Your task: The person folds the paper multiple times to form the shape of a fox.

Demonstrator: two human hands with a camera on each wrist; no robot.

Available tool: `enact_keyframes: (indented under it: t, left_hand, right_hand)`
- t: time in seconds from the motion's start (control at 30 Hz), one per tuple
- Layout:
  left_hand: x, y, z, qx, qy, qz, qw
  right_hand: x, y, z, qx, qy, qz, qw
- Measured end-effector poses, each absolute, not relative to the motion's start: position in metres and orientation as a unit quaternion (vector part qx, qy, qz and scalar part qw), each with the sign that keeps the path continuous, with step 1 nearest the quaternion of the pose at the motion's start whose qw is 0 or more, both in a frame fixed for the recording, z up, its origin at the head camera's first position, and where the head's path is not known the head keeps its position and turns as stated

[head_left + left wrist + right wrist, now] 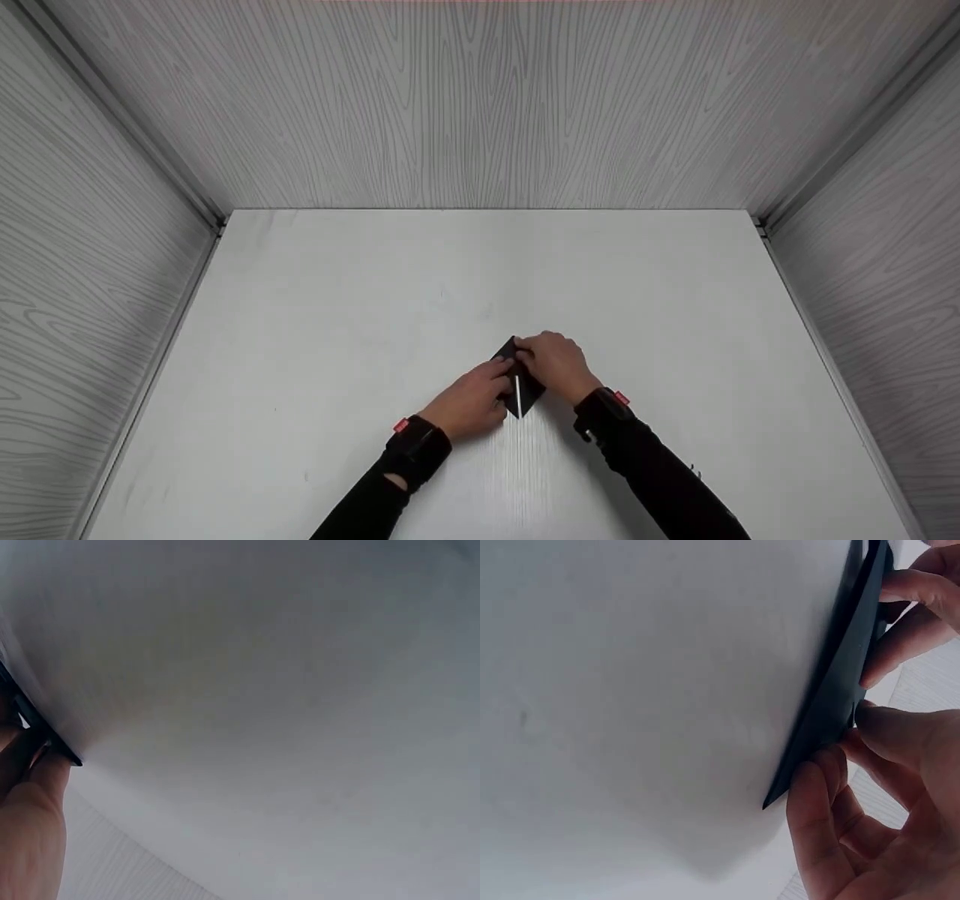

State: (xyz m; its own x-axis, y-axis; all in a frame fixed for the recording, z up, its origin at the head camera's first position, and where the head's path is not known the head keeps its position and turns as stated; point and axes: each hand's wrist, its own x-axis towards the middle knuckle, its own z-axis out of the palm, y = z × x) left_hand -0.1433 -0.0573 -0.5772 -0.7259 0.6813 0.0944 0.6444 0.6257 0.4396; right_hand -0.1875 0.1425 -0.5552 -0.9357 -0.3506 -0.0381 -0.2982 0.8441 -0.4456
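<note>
A small piece of folded black paper (531, 389) lies on the white table, diamond-shaped from above, with a narrow white strip down its near half. My left hand (469, 400) holds its left side, fingertips on top and the thumb by the near edge. At the far right edge, my right hand (561, 365) pinches the paper; the right wrist view shows thumb and curled fingers on the dark sheet (829, 705), whose layers stand slightly apart. Only a thin black edge (66, 751) appears in the left wrist view. Fingers hide part of the folds.
The white tabletop (337, 300) spreads around both hands. Grey wood-grain panels border it: a back panel (480, 105), a left panel (90, 225) and a right panel (870, 225). Dark bands (416, 450) circle both wrists.
</note>
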Motion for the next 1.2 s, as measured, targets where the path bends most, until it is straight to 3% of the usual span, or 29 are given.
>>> enact_keyframes:
  t: [0.2,0.53,0.73,1.2]
  left_hand:
    - [-0.143,-0.058,-0.578,0.384,0.895,0.227,0.002]
    - [-0.145,-0.057,-0.575,0.373,0.9,0.224,0.023]
    - [-0.146,-0.057,-0.575,0.383,0.894,0.234,0.011]
    - [-0.145,-0.059,-0.58,0.391,0.889,0.239,-0.002]
  right_hand:
    - [-0.186,0.14,-0.554,-0.162,0.965,-0.2,0.06]
    - [-0.184,0.14,-0.557,-0.112,0.966,-0.227,0.056]
    - [-0.187,0.137,-0.556,-0.107,0.966,-0.23,0.059]
    - [-0.195,0.136,-0.548,-0.102,0.963,-0.223,0.111]
